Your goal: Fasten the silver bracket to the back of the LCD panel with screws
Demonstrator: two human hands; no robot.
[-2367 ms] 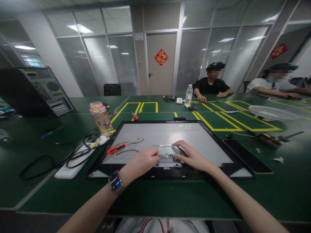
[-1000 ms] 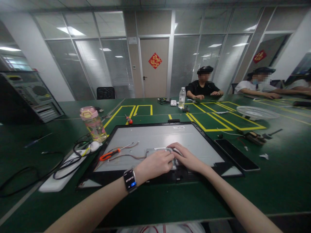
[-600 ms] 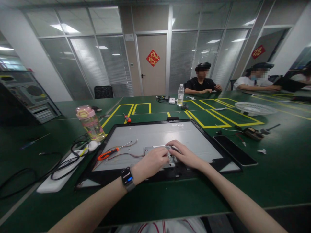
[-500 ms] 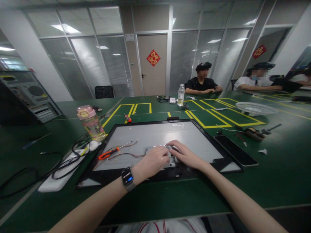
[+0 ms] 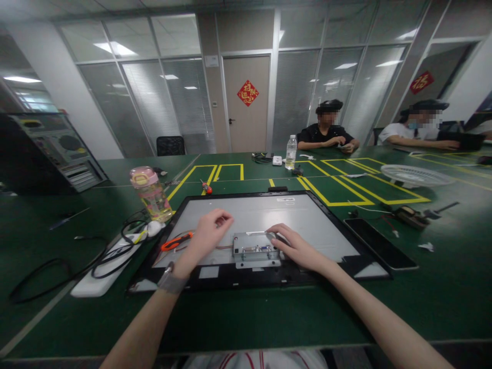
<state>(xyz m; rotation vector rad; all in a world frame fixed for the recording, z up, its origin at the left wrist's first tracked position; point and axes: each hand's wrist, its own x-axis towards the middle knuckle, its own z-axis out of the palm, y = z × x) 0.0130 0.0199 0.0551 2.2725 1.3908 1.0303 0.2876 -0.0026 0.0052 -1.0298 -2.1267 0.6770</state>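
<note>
A flat display panel [image 5: 223, 205] with a black frame lies back side up on the table. On its near half sits a small metal box [image 5: 246, 240] with connector ports facing me. My right hand [image 5: 294, 246] rests at the box's right end, fingers stretched out and touching it. My left hand [image 5: 211, 230] is raised over the panel, left of the box and apart from it. Its fingers are curled together; whatever they may hold is hidden. Beside the left hand lies a screwdriver [image 5: 175, 242] with an orange and black handle, its shaft covered by the hand.
To the left are a white power strip [image 5: 90, 282] with black cables and a pink-lidded bottle [image 5: 148, 192]. A phone [image 5: 378, 243] lies right of the panel. A computer case [image 5: 61, 148] stands at far left. Two people [image 5: 326, 134] sit across the table.
My left hand has come off the metal box and moved left, uncovering the box's ports. My right hand stays at the box. The view has shifted slightly.
</note>
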